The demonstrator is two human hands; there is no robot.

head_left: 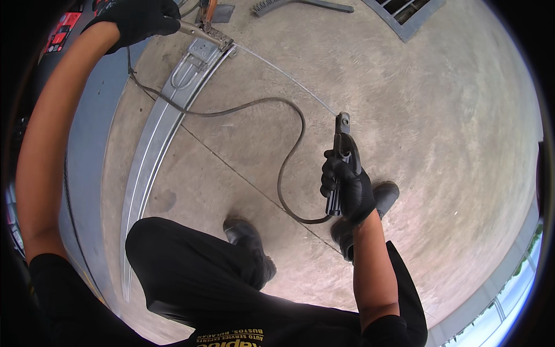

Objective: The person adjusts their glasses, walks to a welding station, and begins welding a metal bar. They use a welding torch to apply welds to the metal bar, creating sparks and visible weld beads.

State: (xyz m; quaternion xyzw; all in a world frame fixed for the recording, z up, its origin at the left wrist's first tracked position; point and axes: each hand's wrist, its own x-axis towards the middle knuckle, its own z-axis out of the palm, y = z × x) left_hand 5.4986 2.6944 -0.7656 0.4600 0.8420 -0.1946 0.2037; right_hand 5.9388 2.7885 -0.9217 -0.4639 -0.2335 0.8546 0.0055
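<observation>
My right hand [351, 188], in a black glove, is closed around a welding electrode holder [343, 143]. From its jaw a long thin welding rod [287, 77] runs up and left, its far tip at or close to the end of a metal rail [151, 136]. A plate with a U-shaped loop [186, 70] sits on the rail near that end. My left hand [141, 24], also gloved, grips the handle of a metal tool resembling locking pliers [199, 33], whose head is at the rail's end. Whether its jaws bite the rail is unclear.
A dark cable [254, 104] curves across the concrete floor to the holder and crosses over the rail. An orange-brown clamp [208, 13] is beyond the rail's end. Farther off are a wire brush [274, 6] and a metal-framed floor grate [399, 26]. My boots [245, 234] are nearby.
</observation>
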